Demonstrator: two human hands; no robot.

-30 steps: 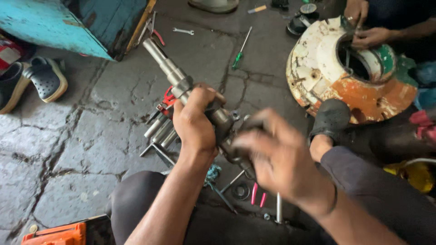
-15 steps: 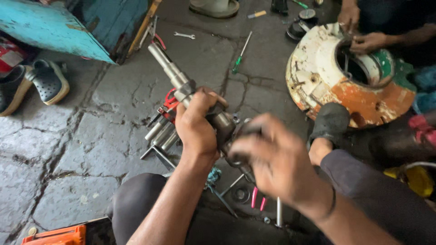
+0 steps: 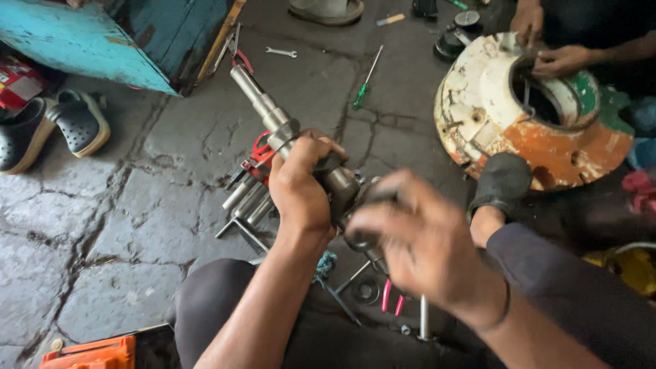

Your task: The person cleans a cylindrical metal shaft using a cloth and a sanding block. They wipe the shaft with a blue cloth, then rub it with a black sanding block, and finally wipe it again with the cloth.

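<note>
your left hand point(image 3: 298, 183) fingers clench the stepped steel shaft point(image 3: 273, 119); its long axis runs far-left. right hand point(image 3: 410, 239) grips its near end.

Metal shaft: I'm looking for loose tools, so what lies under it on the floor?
Under the shaft lie steel tubes and red-handled pliers on the floor. The left hand and right hand cover whatever lies beneath them.

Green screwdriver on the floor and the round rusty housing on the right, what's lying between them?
In the head view, only bare cracked floor lies between the green screwdriver and the round rusty housing.
</note>
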